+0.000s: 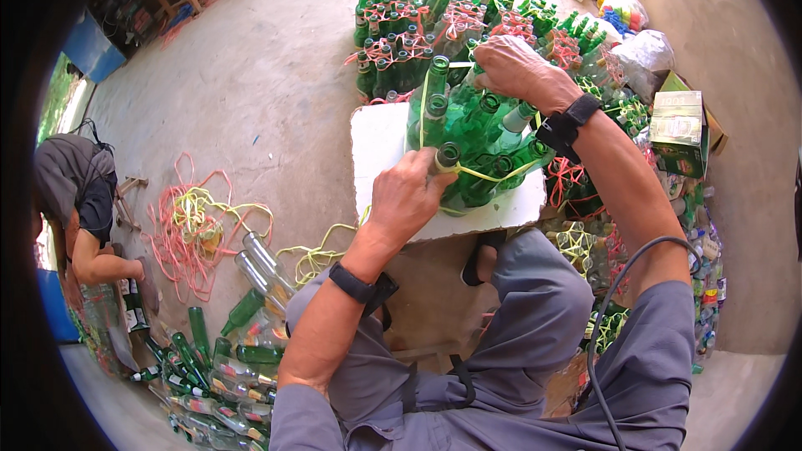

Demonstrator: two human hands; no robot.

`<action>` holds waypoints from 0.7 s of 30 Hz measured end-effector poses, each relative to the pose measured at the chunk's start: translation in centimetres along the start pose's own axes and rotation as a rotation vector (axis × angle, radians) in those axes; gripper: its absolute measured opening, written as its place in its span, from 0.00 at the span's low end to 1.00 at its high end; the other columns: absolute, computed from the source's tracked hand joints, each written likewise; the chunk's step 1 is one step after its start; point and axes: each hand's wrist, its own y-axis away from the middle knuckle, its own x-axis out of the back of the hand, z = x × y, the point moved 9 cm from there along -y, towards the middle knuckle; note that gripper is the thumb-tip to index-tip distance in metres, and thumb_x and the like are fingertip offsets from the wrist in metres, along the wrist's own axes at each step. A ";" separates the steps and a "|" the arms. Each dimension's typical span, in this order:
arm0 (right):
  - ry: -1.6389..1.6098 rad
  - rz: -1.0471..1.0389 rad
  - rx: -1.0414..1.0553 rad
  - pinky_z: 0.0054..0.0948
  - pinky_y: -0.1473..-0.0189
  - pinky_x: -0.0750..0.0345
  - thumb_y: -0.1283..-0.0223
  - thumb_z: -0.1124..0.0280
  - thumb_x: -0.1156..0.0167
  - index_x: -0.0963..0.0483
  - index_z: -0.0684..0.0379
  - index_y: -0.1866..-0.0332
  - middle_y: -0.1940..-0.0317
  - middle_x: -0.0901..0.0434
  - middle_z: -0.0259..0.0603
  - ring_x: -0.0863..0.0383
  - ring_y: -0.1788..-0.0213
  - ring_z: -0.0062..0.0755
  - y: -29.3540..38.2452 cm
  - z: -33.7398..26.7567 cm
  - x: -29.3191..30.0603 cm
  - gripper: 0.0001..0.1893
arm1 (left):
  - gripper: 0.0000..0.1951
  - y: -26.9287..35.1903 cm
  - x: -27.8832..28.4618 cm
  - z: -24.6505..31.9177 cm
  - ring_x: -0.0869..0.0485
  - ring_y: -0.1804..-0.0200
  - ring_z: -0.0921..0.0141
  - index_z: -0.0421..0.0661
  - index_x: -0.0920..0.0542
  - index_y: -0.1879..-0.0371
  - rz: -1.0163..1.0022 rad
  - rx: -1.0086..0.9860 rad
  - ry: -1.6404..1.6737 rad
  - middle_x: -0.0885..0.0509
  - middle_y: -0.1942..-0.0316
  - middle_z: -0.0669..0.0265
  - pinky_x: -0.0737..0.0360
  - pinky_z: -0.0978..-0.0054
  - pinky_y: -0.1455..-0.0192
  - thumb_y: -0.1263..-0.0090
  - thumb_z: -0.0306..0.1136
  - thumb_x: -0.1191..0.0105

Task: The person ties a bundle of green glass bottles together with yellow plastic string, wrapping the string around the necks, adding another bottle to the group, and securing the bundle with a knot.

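A cluster of several green glass bottles (479,116) stands upright on a white board (382,138) before my knees. Yellow plastic twine (495,176) runs around the necks of the outer bottles. With thumb and fingers, my left hand (410,191) grips the neck of the nearest left bottle (447,155), where the twine passes. At the far side of the cluster is my right hand (523,69), its fingers curled down at a bottle neck and the twine. Its fingertips are partly hidden, so I cannot tell exactly what they pinch.
Bundles of bottles tied with pink twine (395,44) stand behind the board. Pink and yellow twine (200,219) lies tangled on the floor at left, near loose bottles (213,376). A cardboard box (677,125) sits at right. Another person (81,194) bends over at far left.
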 end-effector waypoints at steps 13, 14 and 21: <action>-0.034 0.005 -0.062 0.46 0.58 0.21 0.51 0.58 0.29 0.21 0.68 0.71 0.71 0.18 0.57 0.16 0.63 0.56 -0.4 1.2 -0.3 0.20 | 0.14 0.0 -0.1 0.2 0.18 0.66 0.51 0.41 0.20 0.59 -0.006 -0.019 0.023 0.17 0.67 0.53 0.23 0.59 0.64 0.33 0.39 0.37; -0.041 0.006 -0.071 0.46 0.58 0.21 0.51 0.58 0.29 0.20 0.68 0.70 0.71 0.18 0.57 0.16 0.63 0.55 -0.5 1.3 -0.4 0.20 | 0.14 0.0 -0.1 0.0 0.18 0.65 0.49 0.41 0.20 0.58 -0.014 -0.018 0.020 0.17 0.66 0.52 0.22 0.56 0.64 0.34 0.38 0.37; -0.063 0.027 -0.153 0.46 0.58 0.21 0.48 0.56 0.29 0.20 0.67 0.70 0.72 0.18 0.56 0.15 0.62 0.54 -0.4 1.7 -0.4 0.20 | 0.14 -0.1 0.0 0.3 0.19 0.68 0.52 0.40 0.20 0.61 -0.003 -0.023 0.049 0.18 0.69 0.53 0.24 0.59 0.65 0.33 0.38 0.37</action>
